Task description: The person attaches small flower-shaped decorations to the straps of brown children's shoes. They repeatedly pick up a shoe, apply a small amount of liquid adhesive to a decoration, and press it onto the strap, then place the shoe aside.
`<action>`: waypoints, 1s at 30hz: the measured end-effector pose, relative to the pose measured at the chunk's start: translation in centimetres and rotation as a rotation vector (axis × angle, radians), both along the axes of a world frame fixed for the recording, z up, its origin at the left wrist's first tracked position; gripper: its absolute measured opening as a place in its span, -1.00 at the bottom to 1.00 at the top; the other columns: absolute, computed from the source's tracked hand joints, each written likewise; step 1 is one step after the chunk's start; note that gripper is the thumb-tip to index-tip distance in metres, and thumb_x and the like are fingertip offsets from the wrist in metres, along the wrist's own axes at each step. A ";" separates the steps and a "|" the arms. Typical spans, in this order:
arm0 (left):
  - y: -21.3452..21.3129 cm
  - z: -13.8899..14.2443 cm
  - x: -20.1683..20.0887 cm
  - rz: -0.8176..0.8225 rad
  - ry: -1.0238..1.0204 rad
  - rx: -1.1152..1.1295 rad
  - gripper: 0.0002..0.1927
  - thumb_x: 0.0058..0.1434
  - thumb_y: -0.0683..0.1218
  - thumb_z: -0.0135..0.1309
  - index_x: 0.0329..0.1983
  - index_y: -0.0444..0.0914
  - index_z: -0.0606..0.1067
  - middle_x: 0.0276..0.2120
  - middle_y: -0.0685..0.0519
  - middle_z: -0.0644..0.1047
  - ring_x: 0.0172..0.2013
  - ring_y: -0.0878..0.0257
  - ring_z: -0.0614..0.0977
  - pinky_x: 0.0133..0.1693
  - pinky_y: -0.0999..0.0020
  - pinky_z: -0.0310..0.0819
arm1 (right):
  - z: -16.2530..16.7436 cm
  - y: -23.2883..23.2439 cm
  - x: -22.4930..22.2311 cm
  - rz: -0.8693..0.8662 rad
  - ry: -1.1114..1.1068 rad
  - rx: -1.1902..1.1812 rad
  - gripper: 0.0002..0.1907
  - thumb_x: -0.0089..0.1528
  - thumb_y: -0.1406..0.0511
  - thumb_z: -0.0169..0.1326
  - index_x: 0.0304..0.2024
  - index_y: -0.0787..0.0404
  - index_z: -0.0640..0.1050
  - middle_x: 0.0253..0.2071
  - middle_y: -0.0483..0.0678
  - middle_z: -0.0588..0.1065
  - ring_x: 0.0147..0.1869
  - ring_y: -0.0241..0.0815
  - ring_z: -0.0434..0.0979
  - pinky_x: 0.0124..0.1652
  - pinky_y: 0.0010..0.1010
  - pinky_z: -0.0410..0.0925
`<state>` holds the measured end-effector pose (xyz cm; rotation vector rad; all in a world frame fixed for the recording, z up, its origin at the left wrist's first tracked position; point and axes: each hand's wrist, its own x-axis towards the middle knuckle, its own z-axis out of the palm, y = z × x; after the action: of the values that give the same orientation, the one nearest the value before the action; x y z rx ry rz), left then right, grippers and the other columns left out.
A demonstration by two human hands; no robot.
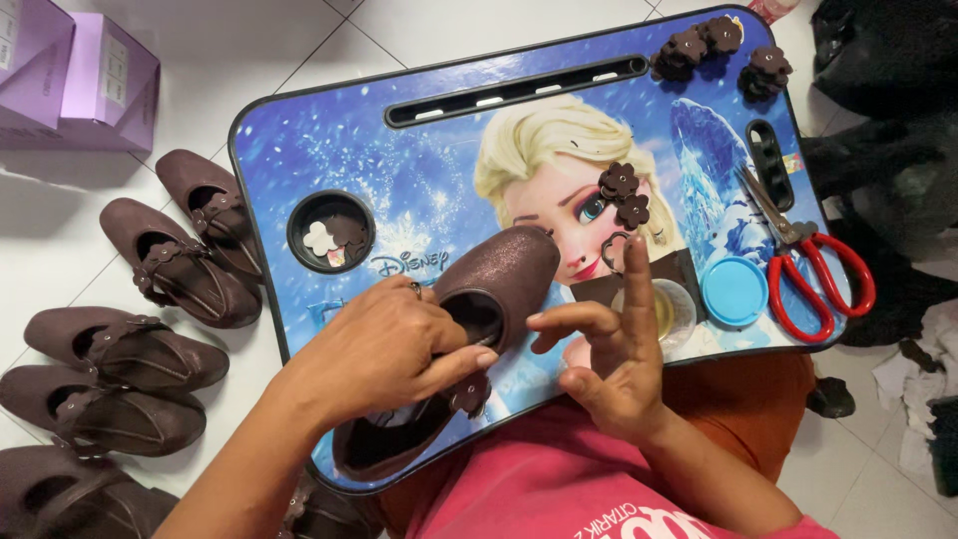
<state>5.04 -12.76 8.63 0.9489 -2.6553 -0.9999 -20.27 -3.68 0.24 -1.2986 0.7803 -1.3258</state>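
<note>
Head view: a person's left hand [384,344] grips a brown shoe [454,334] by its opening, thumb pressed along the edge, on a blue lap tray [329,140] w/ a cartoon print. Right hand [609,349] hovers just beside the shoe, fingers spread, index raised, holding nothing. Brown flower trims [624,197] lie at tray centre, more [699,42] at the top edge. Red-handled scissors [813,269], a blue lid [734,290] & a clear jar [667,311] sit at right. A round recess [331,232] holds small pieces. More brown shoes [175,265] line the floor at left, near purple boxes [75,75].
</note>
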 end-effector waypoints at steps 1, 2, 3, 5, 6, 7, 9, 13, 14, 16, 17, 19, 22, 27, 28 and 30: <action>0.0 0.5 0.1 0.083 -0.031 0.037 -0.57 0.24 0.17 0.06 -0.57 -0.19 0.62 -0.62 -0.05 0.57 -0.45 -0.04 0.59 -0.24 0.03 0.41 | 0.0 0.2 -0.3 -0.016 -0.008 0.000 0.24 0.33 0.19 0.26 0.61 0.08 -0.44 0.07 0.23 0.57 0.03 -0.07 0.62 0.09 -0.23 0.50; 0.0 1.0 0.3 0.170 -0.063 0.072 -0.58 0.24 0.19 0.05 -0.52 -0.17 0.64 -0.60 -0.06 0.58 -0.45 -0.04 0.59 -0.30 0.04 0.41 | 0.1 0.3 -0.4 -0.043 -0.004 -0.023 0.23 0.34 0.21 0.26 0.61 0.07 -0.44 0.06 0.22 0.57 0.01 -0.08 0.62 0.07 -0.24 0.51; 0.0 1.4 0.6 0.258 -0.097 0.108 -0.59 0.24 0.20 0.03 -0.47 -0.15 0.66 -0.57 -0.06 0.58 -0.44 -0.03 0.60 -0.35 0.05 0.42 | 0.3 0.5 -0.5 -0.068 -0.002 -0.045 0.22 0.35 0.22 0.25 0.61 0.06 -0.44 0.06 0.21 0.57 0.00 -0.09 0.62 0.06 -0.25 0.51; 0.7 1.8 1.4 0.593 -0.084 0.243 -0.55 0.30 0.21 -0.01 -0.36 -0.20 0.65 -0.57 -0.12 0.54 -0.52 -0.03 0.56 -0.39 0.10 0.41 | 0.9 0.8 -0.7 -0.148 0.048 -0.090 0.18 0.36 0.25 0.22 0.62 0.05 -0.42 0.04 0.20 0.57 -0.05 -0.12 0.63 0.01 -0.28 0.52; 1.2 1.8 1.8 0.761 -0.077 0.306 -0.53 0.32 0.22 -0.04 -0.30 -0.23 0.65 -0.57 -0.15 0.52 -0.56 -0.02 0.54 -0.42 0.13 0.40 | 1.2 0.9 -0.7 -0.200 0.092 -0.116 0.16 0.37 0.27 0.20 0.62 0.05 -0.41 0.03 0.20 0.57 -0.09 -0.14 0.64 -0.01 -0.30 0.53; 1.9 1.6 2.1 0.860 0.014 0.366 -0.51 0.34 0.22 -0.08 -0.27 -0.22 0.66 -0.54 -0.10 0.57 -0.51 0.07 0.56 -0.38 0.20 0.43 | 1.4 0.8 -0.8 -0.253 0.136 -0.143 0.13 0.38 0.29 0.18 0.63 0.04 -0.40 0.02 0.19 0.58 -0.13 -0.16 0.64 -0.04 -0.32 0.53; 3.7 0.8 2.4 1.050 0.201 0.499 -0.46 0.38 0.23 -0.16 -0.21 -0.22 0.69 -0.49 0.00 0.68 -0.40 0.26 0.59 -0.30 0.33 0.49 | 1.9 0.5 -1.0 -0.300 0.145 -0.163 0.12 0.38 0.34 0.17 0.64 0.06 -0.37 -0.05 0.17 0.59 -0.18 -0.25 0.56 -0.09 -0.42 0.48; 6.3 -1.7 1.8 0.851 0.645 0.723 -0.50 0.44 0.10 -0.22 0.12 -0.32 0.55 -0.10 0.07 0.68 -0.07 0.38 0.63 0.03 0.43 0.47 | 2.6 0.1 -1.3 -0.385 0.324 -0.199 0.01 0.38 0.44 0.13 0.64 0.13 -0.25 -0.11 0.12 0.59 -0.07 -0.21 0.56 0.14 -0.42 0.38; 6.9 -2.4 1.1 0.815 0.740 0.809 -0.54 0.43 0.05 -0.18 0.19 -0.33 0.50 -0.04 0.06 0.64 -0.02 0.37 0.61 0.07 0.42 0.45 | 2.6 0.1 -1.3 -0.396 0.361 -0.203 0.00 0.37 0.46 0.12 0.64 0.16 -0.22 -0.11 0.10 0.59 -0.04 -0.21 0.58 0.19 -0.42 0.37; 7.4 -3.6 0.4 0.794 0.841 0.883 -0.59 0.41 -0.06 -0.09 0.22 -0.37 0.45 0.00 0.02 0.61 0.00 0.35 0.60 0.07 0.40 0.45 | 2.4 -0.3 -0.8 -0.383 0.363 -0.204 0.01 0.34 0.48 0.14 0.65 0.21 -0.19 -0.11 0.06 0.59 -0.02 -0.26 0.59 0.19 -0.46 0.37; 7.3 -4.1 0.0 0.811 0.845 0.875 -0.63 0.40 -0.10 -0.05 0.18 -0.39 0.46 -0.03 0.00 0.62 -0.02 0.33 0.61 0.03 0.39 0.48 | 2.3 -0.5 -0.6 -0.337 0.367 -0.173 0.01 0.33 0.50 0.14 0.64 0.22 -0.18 -0.11 0.06 0.59 0.00 -0.26 0.58 0.20 -0.45 0.36; 7.6 -4.8 -0.3 0.837 0.833 0.867 -0.68 0.36 -0.17 0.02 0.13 -0.40 0.46 -0.06 -0.01 0.63 -0.05 0.33 0.62 -0.01 0.39 0.51 | 2.0 -0.7 -0.2 -0.245 0.369 -0.101 0.01 0.31 0.52 0.14 0.62 0.26 -0.18 -0.09 0.05 0.59 0.04 -0.26 0.57 0.21 -0.44 0.35; 7.9 -5.4 -0.3 0.838 0.795 0.842 -0.70 0.30 -0.21 0.06 0.09 -0.37 0.45 -0.08 0.02 0.63 -0.06 0.36 0.64 -0.04 0.44 0.53 | 1.7 -0.9 0.4 -0.192 0.434 -0.120 0.00 0.28 0.52 0.17 0.60 0.26 -0.13 -0.11 0.02 0.60 0.03 -0.27 0.58 0.19 -0.45 0.34; 7.0 -6.4 -0.3 0.995 0.633 0.803 -0.74 0.30 -0.20 0.10 0.04 -0.36 0.56 -0.22 0.00 0.68 -0.25 0.38 0.63 -0.20 0.48 0.50 | 1.6 -1.0 1.7 -0.157 0.582 -0.230 -0.02 0.25 0.48 0.23 0.56 0.29 -0.06 -0.11 -0.04 0.62 0.01 -0.26 0.59 0.17 -0.43 0.39; 6.6 -6.8 -0.4 0.979 0.716 0.819 -0.75 0.31 -0.20 0.09 0.02 -0.38 0.55 -0.21 0.00 0.67 -0.25 0.38 0.64 -0.19 0.48 0.53 | 1.6 -1.0 2.0 -0.150 0.603 -0.249 -0.03 0.25 0.48 0.24 0.56 0.30 -0.03 -0.11 -0.05 0.62 0.01 -0.26 0.61 0.16 -0.43 0.41; 6.0 -7.3 -0.3 0.943 0.881 0.848 -0.77 0.32 -0.21 0.07 0.00 -0.41 0.52 -0.20 0.00 0.66 -0.24 0.37 0.66 -0.17 0.46 0.58 | 1.7 -1.5 2.6 -0.181 0.694 -0.348 -0.02 0.22 0.47 0.27 0.54 0.29 0.00 -0.13 -0.07 0.63 -0.03 -0.23 0.58 0.14 -0.37 0.38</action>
<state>4.79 -6.81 1.30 1.2487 -0.8539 -1.6784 -17.70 -5.13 1.92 -2.0578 1.1939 -1.1798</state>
